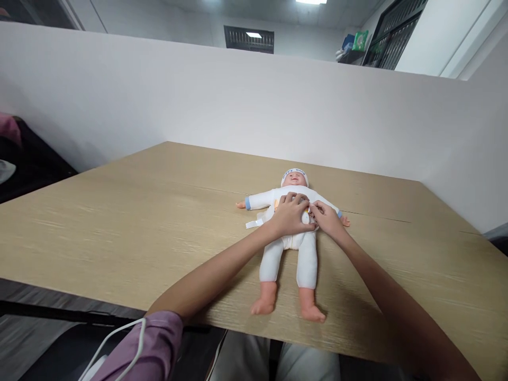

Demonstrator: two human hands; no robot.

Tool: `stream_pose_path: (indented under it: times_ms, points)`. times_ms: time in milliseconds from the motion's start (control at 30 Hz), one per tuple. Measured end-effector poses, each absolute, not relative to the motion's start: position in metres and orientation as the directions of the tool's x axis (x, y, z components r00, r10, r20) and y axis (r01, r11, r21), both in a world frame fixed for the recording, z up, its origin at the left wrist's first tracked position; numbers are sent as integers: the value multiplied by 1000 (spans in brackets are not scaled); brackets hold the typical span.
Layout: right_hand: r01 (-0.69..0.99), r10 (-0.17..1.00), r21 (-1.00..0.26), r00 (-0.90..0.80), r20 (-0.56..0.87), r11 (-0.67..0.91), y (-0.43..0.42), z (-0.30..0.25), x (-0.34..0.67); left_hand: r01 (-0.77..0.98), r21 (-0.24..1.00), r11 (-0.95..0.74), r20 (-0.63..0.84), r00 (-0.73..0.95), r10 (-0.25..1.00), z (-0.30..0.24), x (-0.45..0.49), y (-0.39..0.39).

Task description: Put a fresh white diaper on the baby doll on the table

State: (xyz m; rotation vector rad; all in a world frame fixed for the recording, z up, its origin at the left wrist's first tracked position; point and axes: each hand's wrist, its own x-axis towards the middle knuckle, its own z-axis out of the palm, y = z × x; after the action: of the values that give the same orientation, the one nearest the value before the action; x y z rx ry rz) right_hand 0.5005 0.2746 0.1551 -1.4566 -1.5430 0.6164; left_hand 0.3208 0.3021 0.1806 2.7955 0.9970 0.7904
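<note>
A baby doll [307, 264] in a white suit with blue cuffs lies on its back, feet toward me. Around its middle is a white diaper [292, 242]. One white diaper tab [254, 224] sticks out loose past its waist on the left. My left hand [292, 214] rests spread over the front of the diaper, thumb apart from the fingers, covering much of the doll's belly. At the right side of the waist, my right hand [323, 216] pinches the diaper's edge between thumb and fingers. The exact bit in the pinch is partly hidden.
The doll lies on a wooden table [159, 227], whose front edge is close to my lap. Behind it stands a white partition [254, 106]. A white cable [141, 338] hangs by my left sleeve. Dark items [32, 159] are beyond the table's left side.
</note>
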Motion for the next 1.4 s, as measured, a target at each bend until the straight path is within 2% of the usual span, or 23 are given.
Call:
stream_pose_path:
  times_ms: [100,167,267,433,600,667,733,867,1033,1133,1233,1400]
  points:
    - [509,929,-827,130,348,239,261,151,494,563,260,-784,444,652,615,180,320,301]
    - [547,874,-769,130,469,331,247,148,493,555,274,-785,437,655,616,179,320,301]
    - [595,792,-651,40,609,471,231,145,494,545,313,-778,424,653,628,179,320,303]
    - [619,770,-556,-128,626,555,227,137,500,483,422,-767,408,655,636,182,315,307]
    - [632,753,-490,-241,612,601,227,129,508,303,632,-713,486,562,669,177,285,313]
    - [640,761,-492,-236,605,590,226,128,509,330,622,-710,529,491,692,166,260,318]
    - [642,767,-503,-219,603,578,225,128,509,447,568,-691,529,444,723,152,233,324]
    - [644,777,-523,-184,602,558,224,130,508,670,468,-577,399,422,814,134,192,331]
    - [714,756,-487,-92,648,504,228,152,498,765,375,-523,301,434,849,138,185,326]
    - [777,733,-436,-47,679,454,237,176,481,791,393,-470,221,414,883,137,186,321]
    - [771,774,-423,-139,618,476,249,198,458,779,461,-426,179,388,904,133,183,322]
    - [792,900,-444,-296,320,419,269,212,432,704,611,-362,94,389,916,140,170,336]
